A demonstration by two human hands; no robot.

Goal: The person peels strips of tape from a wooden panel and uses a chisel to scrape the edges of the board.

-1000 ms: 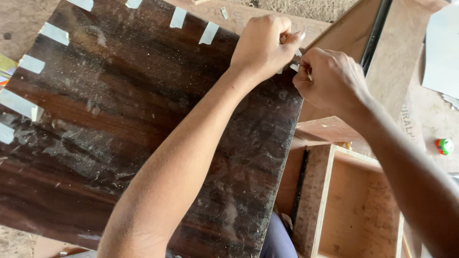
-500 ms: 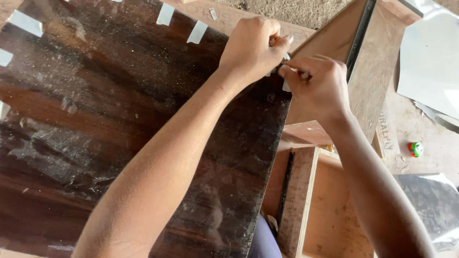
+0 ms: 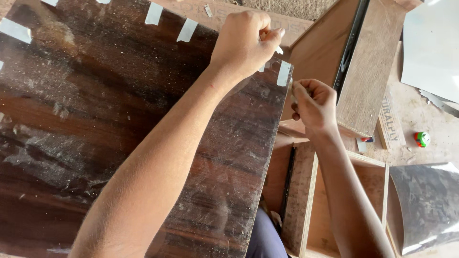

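A big dark brown wood-grain sheet [image 3: 119,119] lies flat and fills most of the view. It is dusty, and small strips of pale tape stick along its top edge. One strip of tape [image 3: 283,73] sits on the sheet's top right corner.

The left hand [image 3: 244,40] is closed in a fist near that corner, and its fingers pinch a small pale bit, maybe tape. The right hand [image 3: 313,102] is just beside the corner, fingers curled in and touching the sheet's edge by the strip. I cannot tell if it holds anything.

A plywood drawer box [image 3: 349,62] with a black slide rail lies right of the hands. Another open plywood box [image 3: 334,200] sits below. A small colourful ball [image 3: 422,139] rests on the floor, well apart.
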